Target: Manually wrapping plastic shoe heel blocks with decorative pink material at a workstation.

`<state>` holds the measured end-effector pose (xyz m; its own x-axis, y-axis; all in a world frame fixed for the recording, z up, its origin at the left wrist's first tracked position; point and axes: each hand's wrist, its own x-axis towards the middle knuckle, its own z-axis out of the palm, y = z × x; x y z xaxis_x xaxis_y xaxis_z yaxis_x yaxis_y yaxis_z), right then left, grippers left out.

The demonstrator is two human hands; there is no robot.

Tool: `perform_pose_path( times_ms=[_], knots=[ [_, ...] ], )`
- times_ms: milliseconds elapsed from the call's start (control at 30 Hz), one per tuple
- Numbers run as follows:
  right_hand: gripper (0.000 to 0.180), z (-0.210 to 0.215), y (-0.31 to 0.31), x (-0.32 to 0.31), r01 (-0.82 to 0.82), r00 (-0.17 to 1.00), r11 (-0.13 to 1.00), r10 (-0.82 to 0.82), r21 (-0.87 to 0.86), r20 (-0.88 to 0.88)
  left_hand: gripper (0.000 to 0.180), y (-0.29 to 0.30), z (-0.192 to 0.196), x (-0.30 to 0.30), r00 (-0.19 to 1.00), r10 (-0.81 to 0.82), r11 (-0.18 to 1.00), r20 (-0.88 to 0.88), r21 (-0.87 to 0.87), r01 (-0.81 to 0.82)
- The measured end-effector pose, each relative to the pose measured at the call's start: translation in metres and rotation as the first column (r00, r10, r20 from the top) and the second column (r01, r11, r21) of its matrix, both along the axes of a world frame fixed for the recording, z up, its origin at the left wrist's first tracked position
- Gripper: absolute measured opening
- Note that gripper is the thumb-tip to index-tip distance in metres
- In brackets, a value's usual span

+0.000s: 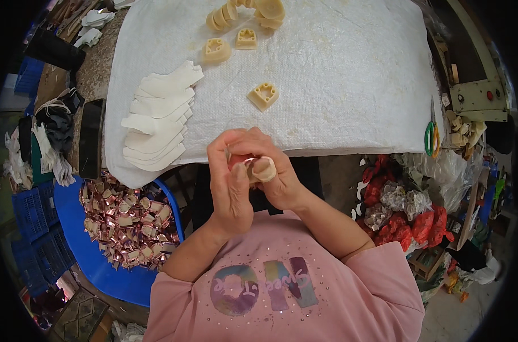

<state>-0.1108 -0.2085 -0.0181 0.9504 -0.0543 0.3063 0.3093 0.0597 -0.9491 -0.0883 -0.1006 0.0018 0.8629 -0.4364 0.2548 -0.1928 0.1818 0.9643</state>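
Observation:
Just off the table's near edge, both hands close round one small cream-and-beige piece (264,169), which looks like a shoe heel with a pale covering. My left hand (229,179) wraps its far side with bent fingers. My right hand (284,185) grips it from the right, and fingers hide much of its shape. Straight ahead on the table lies a beige heel block (263,96) with holes in its top. Two similar blocks, one a paler heel block (215,51), sit farther off. Overlapping white cut pieces (159,122) fan out to the left.
White woven sheeting (338,85) covers the table. A blue tub (116,288) of shiny pink heels stands at lower left, beside a dark phone (92,138). Scissors (431,135) hang at the right edge. Red plastic bags (431,225) crowd the lower right. More beige blocks (270,12) stand at the back.

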Motion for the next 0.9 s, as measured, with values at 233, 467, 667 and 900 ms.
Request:
perform_pose_path(
  times_ms=[233,467,667,900],
  knots=[
    [0.03,0.0,0.01,-0.008,-0.018,0.998,0.959,0.035,0.282,-0.057,0.042,-0.001,-0.002,0.001,0.973,0.099,0.992,-0.206,-0.058,-0.113],
    [0.035,0.009,-0.002,-0.006,-0.015,0.984,0.997,0.027,0.069,-0.174,0.049,0.003,-0.009,0.003,0.956,-0.038,0.992,-0.29,-0.128,0.0],
    [0.039,0.013,-0.021,0.001,0.084,0.98,0.996,-0.088,-0.03,-0.176,0.076,0.006,-0.002,0.013,0.879,-0.184,0.941,-0.44,-0.336,0.028],
    [0.026,0.035,-0.025,0.008,0.005,0.954,0.926,-0.117,-0.378,-0.274,0.071,0.014,-0.008,0.019,0.968,-0.097,0.989,0.232,0.13,0.068]
  ],
)
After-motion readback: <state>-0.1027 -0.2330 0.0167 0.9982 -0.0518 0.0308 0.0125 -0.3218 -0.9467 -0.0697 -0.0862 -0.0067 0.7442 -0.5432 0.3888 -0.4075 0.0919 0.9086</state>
